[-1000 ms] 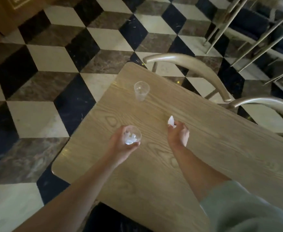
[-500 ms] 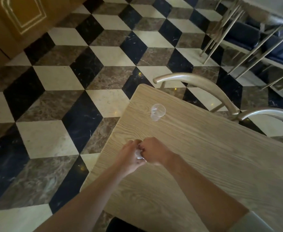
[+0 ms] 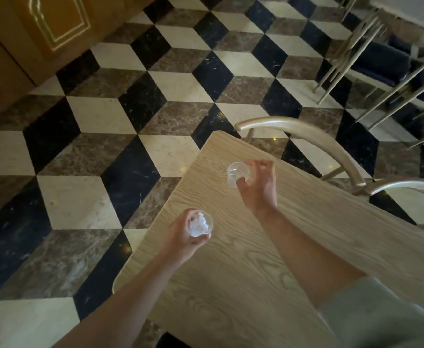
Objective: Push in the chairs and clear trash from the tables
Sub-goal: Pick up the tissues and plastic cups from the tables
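Note:
My left hand (image 3: 184,237) grips a clear plastic cup (image 3: 201,224) stuffed with crumpled white paper, held just above the near left part of the light wooden table (image 3: 256,285). My right hand (image 3: 258,187) reaches toward the table's far corner and closes around a second clear plastic cup (image 3: 237,173), which is tilted and looks empty. A curved metal chair back (image 3: 306,139) stands against the far edge of the table, and a second chair back (image 3: 412,185) shows at the right.
The floor is a black, cream and brown cube-pattern marble. Wooden panelled doors (image 3: 42,28) stand at the upper left. More metal-legged chairs with dark seats (image 3: 386,59) crowd the upper right.
My right hand pushed the white paper into the cup in my left hand, then reached forward and closed on the second cup at the far corner. The view shifted forward.

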Available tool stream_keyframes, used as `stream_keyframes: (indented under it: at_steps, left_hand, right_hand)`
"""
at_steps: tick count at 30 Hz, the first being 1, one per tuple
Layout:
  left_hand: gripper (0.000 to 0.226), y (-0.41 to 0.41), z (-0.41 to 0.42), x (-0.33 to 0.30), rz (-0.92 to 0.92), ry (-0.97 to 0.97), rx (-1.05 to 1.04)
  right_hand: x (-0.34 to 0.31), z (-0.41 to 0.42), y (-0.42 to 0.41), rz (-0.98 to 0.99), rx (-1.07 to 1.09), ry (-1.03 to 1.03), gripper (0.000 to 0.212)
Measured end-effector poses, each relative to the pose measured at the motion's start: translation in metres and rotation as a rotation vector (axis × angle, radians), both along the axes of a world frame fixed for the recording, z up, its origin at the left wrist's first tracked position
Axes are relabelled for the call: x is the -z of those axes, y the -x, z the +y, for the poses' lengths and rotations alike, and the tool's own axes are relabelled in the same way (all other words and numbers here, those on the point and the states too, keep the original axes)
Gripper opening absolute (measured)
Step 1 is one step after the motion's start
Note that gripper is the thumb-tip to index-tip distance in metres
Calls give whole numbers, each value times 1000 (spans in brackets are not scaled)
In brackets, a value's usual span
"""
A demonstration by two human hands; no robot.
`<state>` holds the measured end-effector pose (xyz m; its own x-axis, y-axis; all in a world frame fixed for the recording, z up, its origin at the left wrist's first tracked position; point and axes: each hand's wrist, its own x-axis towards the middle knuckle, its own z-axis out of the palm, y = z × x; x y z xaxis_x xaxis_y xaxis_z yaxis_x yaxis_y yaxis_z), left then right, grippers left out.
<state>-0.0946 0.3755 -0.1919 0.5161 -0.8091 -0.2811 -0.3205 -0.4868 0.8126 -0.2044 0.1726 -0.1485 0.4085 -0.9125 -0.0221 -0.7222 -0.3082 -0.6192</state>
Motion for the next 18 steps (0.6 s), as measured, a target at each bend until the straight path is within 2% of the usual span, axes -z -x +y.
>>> stream_keyframes:
  at_steps: [2, 4, 5, 7, 10, 12, 15, 18]
  left_hand:
    - [57, -1, 8, 1, 3, -3, -22]
    - [58, -3, 20, 2, 4, -17, -68]
    - [59, -5, 24, 2, 5, -31, -81]
    - [63, -9, 38, 5, 14, -77, -97]
    - [66, -16, 56, 8, 27, -115, -119]
    - [65, -21, 67, 6, 35, -124, -146]
    - [61, -20, 71, 0, 5, -122, -114]
    - [42, -18, 76, -4, -16, -93, -18]
  right_hand:
    - [12, -23, -11, 205, -133, 10, 68]
    - [25, -29, -21, 383, -241, -64, 73]
    - [32, -27, -24, 397, -252, -103, 70]
    - [32, -7, -26, 285, -230, -153, 64]
    - [8, 43, -25, -28, -224, -265, 56]
    - [-10, 82, -24, -141, -271, -345, 38]
    - [-11, 127, -19, -69, -433, -420, 18]
    - [-11, 162, -26, 85, -549, -570, 10]
